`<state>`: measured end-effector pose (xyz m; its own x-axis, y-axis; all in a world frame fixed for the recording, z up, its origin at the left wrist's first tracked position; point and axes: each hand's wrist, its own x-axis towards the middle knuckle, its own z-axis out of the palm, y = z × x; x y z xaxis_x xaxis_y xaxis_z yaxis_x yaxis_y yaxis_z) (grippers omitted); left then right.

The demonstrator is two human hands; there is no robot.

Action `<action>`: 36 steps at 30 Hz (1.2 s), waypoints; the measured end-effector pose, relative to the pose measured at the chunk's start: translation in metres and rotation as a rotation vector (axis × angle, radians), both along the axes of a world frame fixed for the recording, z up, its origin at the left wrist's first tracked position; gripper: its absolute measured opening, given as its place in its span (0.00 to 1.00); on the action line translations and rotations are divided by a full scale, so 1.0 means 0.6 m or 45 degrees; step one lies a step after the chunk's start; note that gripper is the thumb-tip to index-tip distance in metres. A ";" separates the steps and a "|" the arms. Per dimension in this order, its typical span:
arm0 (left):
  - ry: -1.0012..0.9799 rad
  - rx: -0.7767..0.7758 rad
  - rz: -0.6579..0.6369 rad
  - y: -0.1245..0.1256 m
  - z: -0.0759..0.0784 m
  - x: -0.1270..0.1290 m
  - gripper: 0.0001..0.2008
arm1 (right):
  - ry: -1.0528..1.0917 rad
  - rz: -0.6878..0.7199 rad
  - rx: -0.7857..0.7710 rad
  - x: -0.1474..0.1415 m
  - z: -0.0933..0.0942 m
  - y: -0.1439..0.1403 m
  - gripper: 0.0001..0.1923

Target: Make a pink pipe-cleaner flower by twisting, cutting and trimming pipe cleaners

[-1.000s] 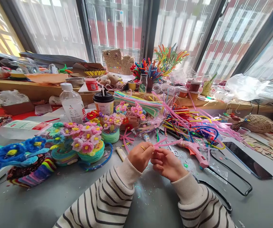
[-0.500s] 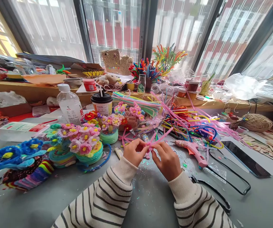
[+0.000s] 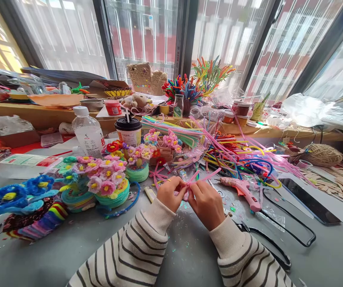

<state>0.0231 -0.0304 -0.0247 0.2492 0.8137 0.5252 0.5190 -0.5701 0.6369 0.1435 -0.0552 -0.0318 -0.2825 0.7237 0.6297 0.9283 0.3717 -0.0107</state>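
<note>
Both my hands meet over the grey table, pinching a pink pipe cleaner whose free ends stick out up and to the right. My left hand wears a ring and grips the left part of it. My right hand grips it just beside, fingertips touching those of the left hand. A pink glue gun lies on the table right of my hands. Finished pipe-cleaner flower pots stand to the left.
A heap of coloured pipe cleaners lies behind my hands. A lidded drink cup, a plastic bottle, blue flowers, a phone, a twine ball and black cable crowd the table.
My hands have drawn closer together and moved slightly up the table. The pink pipe cleaner has been bent and twisted between my fingers, its ends swinging upward.
</note>
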 end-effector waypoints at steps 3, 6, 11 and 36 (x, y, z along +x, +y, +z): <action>0.047 0.129 -0.001 -0.003 0.000 0.003 0.06 | 0.257 -0.013 -0.054 -0.007 0.002 -0.004 0.08; 0.053 0.294 -0.004 -0.008 0.000 0.005 0.05 | 0.766 0.024 -0.255 -0.014 0.008 -0.005 0.09; -0.074 0.424 -0.049 -0.015 0.005 0.006 0.03 | 1.801 0.323 -0.875 -0.013 0.014 0.001 0.10; -1.134 -0.995 -0.252 -0.001 0.017 0.006 0.10 | 2.181 0.585 -1.171 0.008 0.014 0.000 0.09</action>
<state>0.0268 -0.0309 -0.0145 0.2059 0.9777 -0.0418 -0.3322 0.1100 0.9368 0.1481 -0.0551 -0.0236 -0.1259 0.9907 -0.0525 -0.3984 -0.0989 -0.9119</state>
